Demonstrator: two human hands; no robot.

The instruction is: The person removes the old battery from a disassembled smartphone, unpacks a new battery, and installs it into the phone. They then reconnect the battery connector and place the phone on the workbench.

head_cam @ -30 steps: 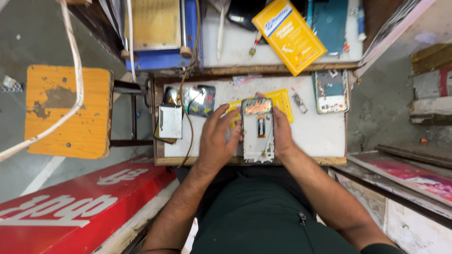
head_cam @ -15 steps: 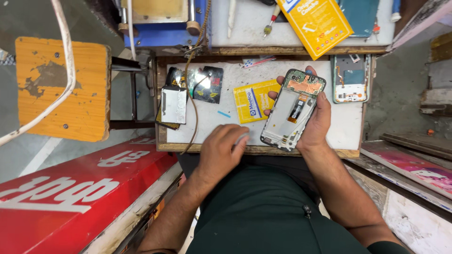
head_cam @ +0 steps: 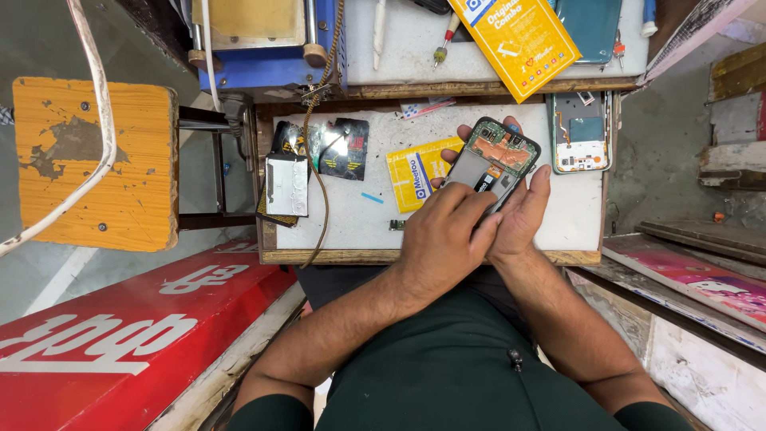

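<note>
Both hands are clamped on an opened phone: right hand cradling it, left hand pressing its lower half, just right of the yellow packet. Judged light, stiff and fragile with its boards exposed; best held by the edges.

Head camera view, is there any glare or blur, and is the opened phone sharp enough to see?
Head view: even daylight, soft shadows; bright glare on the dark glossy packet; the opened phone in the right hand is sharp, the left hand covering its lower part; straight edges bow slightly toward the frame's corners.
</note>
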